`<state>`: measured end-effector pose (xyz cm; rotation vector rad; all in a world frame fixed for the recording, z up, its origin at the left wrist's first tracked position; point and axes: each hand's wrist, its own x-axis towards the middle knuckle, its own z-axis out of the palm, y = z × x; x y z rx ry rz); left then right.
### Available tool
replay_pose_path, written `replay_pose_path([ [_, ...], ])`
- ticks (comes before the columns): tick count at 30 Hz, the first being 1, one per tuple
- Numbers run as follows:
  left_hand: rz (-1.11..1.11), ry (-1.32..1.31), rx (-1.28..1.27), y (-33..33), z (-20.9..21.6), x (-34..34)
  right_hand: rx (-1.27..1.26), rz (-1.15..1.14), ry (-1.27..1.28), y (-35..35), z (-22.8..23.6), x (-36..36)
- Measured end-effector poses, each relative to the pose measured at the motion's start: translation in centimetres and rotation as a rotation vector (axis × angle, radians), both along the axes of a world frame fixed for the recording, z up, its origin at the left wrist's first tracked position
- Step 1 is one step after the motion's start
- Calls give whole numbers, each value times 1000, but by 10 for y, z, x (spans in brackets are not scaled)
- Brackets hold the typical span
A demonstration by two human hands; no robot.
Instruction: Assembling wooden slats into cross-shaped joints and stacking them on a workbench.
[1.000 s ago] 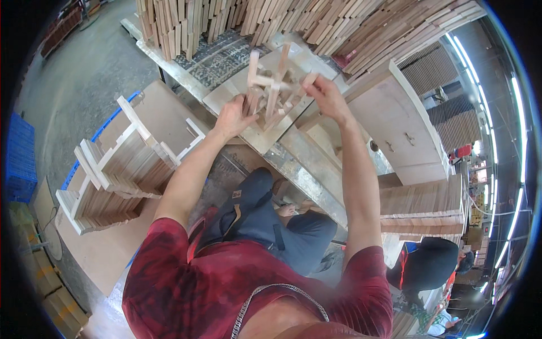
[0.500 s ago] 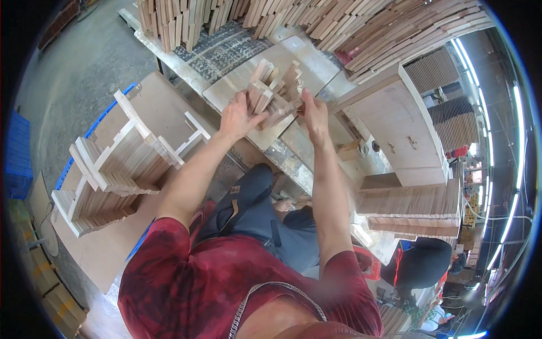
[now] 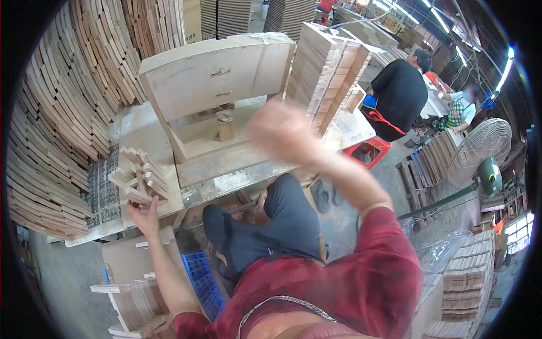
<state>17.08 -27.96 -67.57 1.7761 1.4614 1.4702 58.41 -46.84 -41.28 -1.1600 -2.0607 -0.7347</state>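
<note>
Several short pale wooden strips (image 3: 141,179) lie in a loose, crossed heap on a board at the left of the bench. My left hand (image 3: 145,214) is at the near end of the heap, thumb and fingers closed round the end of one wooden strip. Well to the right, my right hand (image 3: 284,131) hangs raised over the bench, smeared by motion. Its fingers cannot be made out. Behind it stands a box-like wooden jig (image 3: 197,79) with a curved top and two small metal handles. A tall stack of wooden pieces (image 3: 316,73) rises just beyond that hand.
Long wooden slats (image 3: 62,113) stand piled at the left. Frame-shaped wooden pieces (image 3: 138,305) sit low at the left, by a blue plastic crate (image 3: 203,282). A red stool (image 3: 370,152), a person in black (image 3: 401,96) and a fan (image 3: 488,147) are at the right.
The view has swung to the right. My right hand has left the heap of strips and moved rightward past the jig. My left hand stays at the heap.
</note>
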Motion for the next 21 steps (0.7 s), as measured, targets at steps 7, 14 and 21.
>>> replay_pose_path([
  [7,197,212,78,-117,69,-19,-121,-695,-187,-9,127,239],
  [14,533,793,76,-221,243,-72,-622,-437,856,-58,116,487],
  [21,802,1013,-478,-306,230,-179,-425,-631,-57,20,157,386],
])
